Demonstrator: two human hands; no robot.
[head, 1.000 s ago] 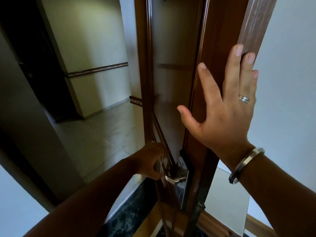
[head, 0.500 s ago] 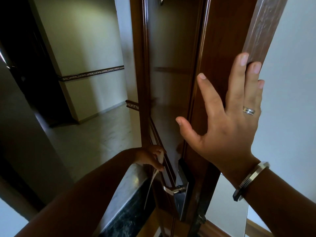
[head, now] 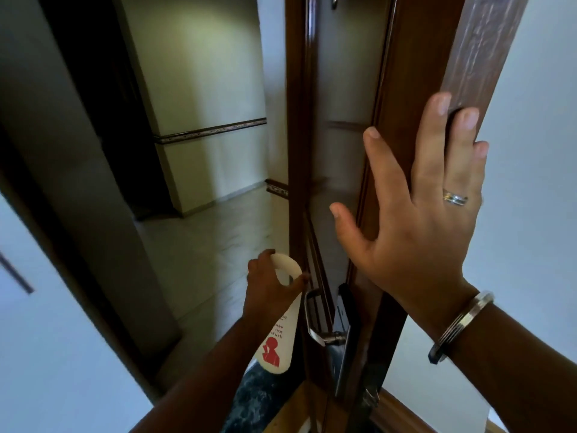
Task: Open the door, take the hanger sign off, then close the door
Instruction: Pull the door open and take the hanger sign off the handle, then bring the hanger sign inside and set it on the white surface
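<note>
Head view shows me the brown wooden door (head: 415, 89) standing open, its edge toward me, with a tiled corridor beyond. My right hand (head: 418, 223) lies flat against the door's edge, fingers spread and straight; it wears a ring (head: 455, 197) and a metal bangle (head: 460, 326) at the wrist. My left hand (head: 268, 285) reaches past the outer side of the door and pinches the looped top of the white hanger sign (head: 278, 320). The sign hangs down from my fingers, just beside the metal lever handle (head: 315, 320) and clear of it, with a red figure printed near its lower end.
</note>
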